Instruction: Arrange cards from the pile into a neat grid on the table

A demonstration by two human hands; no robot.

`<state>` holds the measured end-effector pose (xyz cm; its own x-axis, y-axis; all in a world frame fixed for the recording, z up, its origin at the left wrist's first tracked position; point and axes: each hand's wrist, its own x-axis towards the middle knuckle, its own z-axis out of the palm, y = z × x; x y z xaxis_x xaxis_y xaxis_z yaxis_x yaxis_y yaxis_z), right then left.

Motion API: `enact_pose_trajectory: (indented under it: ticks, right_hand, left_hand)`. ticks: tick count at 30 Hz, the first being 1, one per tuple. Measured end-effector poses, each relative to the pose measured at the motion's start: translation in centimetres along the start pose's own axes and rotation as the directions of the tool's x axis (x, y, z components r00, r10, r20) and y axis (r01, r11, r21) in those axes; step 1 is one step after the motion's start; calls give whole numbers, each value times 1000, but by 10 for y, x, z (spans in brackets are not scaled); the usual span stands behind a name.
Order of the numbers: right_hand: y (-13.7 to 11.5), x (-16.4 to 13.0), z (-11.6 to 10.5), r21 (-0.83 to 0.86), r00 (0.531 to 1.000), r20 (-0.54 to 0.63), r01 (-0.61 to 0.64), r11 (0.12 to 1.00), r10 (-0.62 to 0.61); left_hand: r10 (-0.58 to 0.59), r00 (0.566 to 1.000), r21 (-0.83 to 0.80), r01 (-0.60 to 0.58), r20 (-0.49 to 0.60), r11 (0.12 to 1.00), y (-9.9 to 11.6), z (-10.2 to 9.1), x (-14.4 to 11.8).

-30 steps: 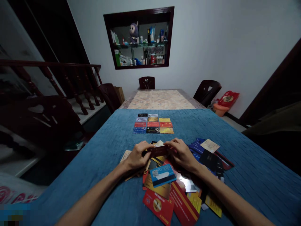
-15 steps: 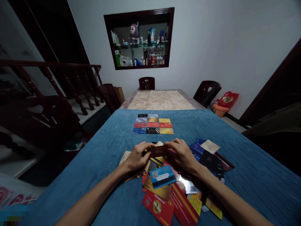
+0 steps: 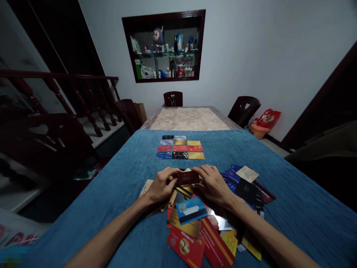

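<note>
We grip a dark red card [image 3: 186, 178] at both ends, our left hand [image 3: 161, 184] pinching one short edge and our right hand [image 3: 212, 184] the other, above a loose heap of cards on the bench [image 3: 189, 117]'s blue cloth [image 3: 97, 208]. Nearer us in that heap lies a blue card with a QR code [image 3: 191, 210]; beyond our hands, a grid of cards [image 3: 180, 148] sits in four rows. To our right, a black card [image 3: 247, 191] rests beside a cream card [image 3: 247, 174].
</note>
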<state>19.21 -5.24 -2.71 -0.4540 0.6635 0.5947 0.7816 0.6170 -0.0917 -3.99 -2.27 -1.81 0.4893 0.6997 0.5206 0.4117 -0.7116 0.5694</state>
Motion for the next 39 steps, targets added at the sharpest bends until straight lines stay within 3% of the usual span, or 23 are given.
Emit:
enact_pose_trajectory:
  ticks: [11,17,23,30,39]
  right_hand:
    - [7,0,-1,-137,997,-43,65,988,-71]
    - [15,1,-5,-176,985,-141,75,981,-101]
    - [27,3,-9,-177,987,-122,87,980,-109]
    - [45,14,-13,-196,988,-89,108,975,-127]
    - [92,37,-10,-153,989,-37,135,979,-142]
  left_hand:
    - [-42,999,-16,42,-34,999,0,4,3]
    - [58,998,80,-57,-10,995,3,3,9]
    - [166,985,162,-171,45,972,-2,4,23]
    - [306,944,372,-331,128,867,-6,7,49]
    - [266,926,566,-375,268,734,-9,9,95]
